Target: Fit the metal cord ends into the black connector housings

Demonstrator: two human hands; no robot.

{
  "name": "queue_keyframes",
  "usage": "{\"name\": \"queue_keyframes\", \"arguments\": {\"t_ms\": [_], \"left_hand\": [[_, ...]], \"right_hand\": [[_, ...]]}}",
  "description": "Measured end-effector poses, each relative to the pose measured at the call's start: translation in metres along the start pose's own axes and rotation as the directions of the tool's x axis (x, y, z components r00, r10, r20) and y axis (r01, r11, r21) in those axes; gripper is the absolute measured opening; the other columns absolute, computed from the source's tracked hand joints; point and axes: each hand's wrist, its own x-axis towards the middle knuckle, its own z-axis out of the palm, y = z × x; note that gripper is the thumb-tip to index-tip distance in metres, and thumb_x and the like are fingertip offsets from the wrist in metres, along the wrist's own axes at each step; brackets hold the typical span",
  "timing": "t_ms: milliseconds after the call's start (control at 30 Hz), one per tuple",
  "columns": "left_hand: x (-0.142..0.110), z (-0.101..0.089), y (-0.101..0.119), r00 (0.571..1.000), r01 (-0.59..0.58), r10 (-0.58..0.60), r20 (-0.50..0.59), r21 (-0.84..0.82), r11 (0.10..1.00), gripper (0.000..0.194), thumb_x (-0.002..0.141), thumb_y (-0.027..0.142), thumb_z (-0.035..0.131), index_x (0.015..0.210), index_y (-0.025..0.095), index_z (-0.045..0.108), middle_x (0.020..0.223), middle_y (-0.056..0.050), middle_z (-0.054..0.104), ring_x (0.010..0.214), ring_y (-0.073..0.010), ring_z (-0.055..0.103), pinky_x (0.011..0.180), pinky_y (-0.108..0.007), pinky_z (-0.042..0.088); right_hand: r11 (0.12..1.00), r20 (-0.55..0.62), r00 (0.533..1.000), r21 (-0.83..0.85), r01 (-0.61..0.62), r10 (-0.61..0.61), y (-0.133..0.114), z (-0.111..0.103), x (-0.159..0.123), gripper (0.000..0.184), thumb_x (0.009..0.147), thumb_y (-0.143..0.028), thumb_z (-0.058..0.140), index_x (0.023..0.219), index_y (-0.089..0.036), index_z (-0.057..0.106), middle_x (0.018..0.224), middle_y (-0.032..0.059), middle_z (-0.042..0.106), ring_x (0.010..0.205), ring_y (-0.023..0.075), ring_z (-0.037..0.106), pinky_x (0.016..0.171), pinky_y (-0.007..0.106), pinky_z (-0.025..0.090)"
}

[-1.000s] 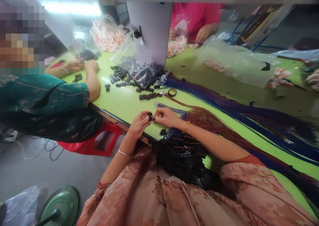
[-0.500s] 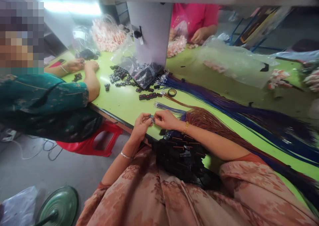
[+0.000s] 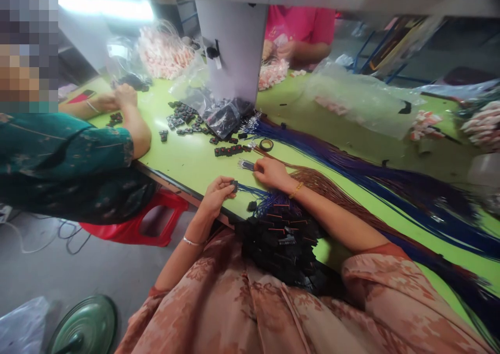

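My left hand (image 3: 219, 195) pinches a small black connector housing (image 3: 234, 185) at the table's near edge. Blue wires (image 3: 253, 190) run from that housing to the right, under my right forearm. My right hand (image 3: 272, 173) is closed at a bundle of blue-grey wires with bare metal terminals (image 3: 246, 164); the fingertips touch the bundle, and whether they hold a single wire is hidden. Right below my hands lies a heap of black connector housings (image 3: 287, 244) with orange marks. One loose black housing (image 3: 252, 206) sits beside the wires.
A row of black housings (image 3: 228, 150) and a tape roll (image 3: 266, 144) lie beyond my hands. Brown wires (image 3: 332, 190) and long blue wires (image 3: 332, 151) stretch right. A co-worker's arm (image 3: 136, 127) rests at left, above a red stool (image 3: 164, 218). Another person in pink (image 3: 304, 31) sits opposite.
My right hand has left the connector housing and moved up and right to the terminal ends of the wire bundle. My left hand keeps the housing, now with blue wires showing.
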Motion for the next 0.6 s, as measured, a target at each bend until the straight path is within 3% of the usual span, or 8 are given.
{"name": "queue_keyframes", "arguments": {"t_ms": [233, 400, 600], "left_hand": [[0.0014, 0.0024, 0.0006, 1.0, 0.004, -0.004, 0.007, -0.002, 1.0, 0.033, 0.059, 0.022, 0.079, 0.087, 0.014, 0.062, 0.073, -0.001, 0.064, 0.064, -0.0091, 0.058, 0.059, -0.022, 0.048], [0.0015, 0.0058, 0.0004, 1.0, 0.012, -0.012, 0.009, -0.009, 1.0, 0.035, 0.058, 0.024, 0.079, 0.086, 0.014, 0.062, 0.072, 0.0, 0.064, 0.064, -0.0092, 0.058, 0.059, -0.022, 0.048], [0.0009, 0.0086, 0.0007, 0.999, 0.027, -0.027, 0.021, -0.021, 0.999, 0.037, 0.058, 0.025, 0.08, 0.087, 0.014, 0.061, 0.074, 0.0, 0.063, 0.065, -0.0091, 0.059, 0.059, -0.022, 0.048]], "right_hand": [[0.995, 0.066, 0.998, -0.099, 0.004, 0.003, -0.0051, 0.0006, 0.002, 0.018, 0.086, -0.029, 0.051, 0.089, -0.018, 0.066, 0.096, 0.0092, 0.067, 0.085, 0.0206, 0.057, 0.066, 0.028, 0.035], [0.993, 0.047, 0.997, -0.102, 0.064, -0.059, -0.0088, 0.0003, 0.0037, 0.019, 0.088, -0.025, 0.046, 0.091, -0.017, 0.064, 0.096, 0.0099, 0.067, 0.084, 0.0204, 0.058, 0.065, 0.028, 0.034], [0.99, 0.017, 1.0, -0.139, 0.01, -0.008, -0.0103, 0.0022, 0.0065, 0.024, 0.089, -0.034, 0.048, 0.097, -0.017, 0.062, 0.099, 0.0113, 0.067, 0.085, 0.0231, 0.059, 0.066, 0.029, 0.036]]}}
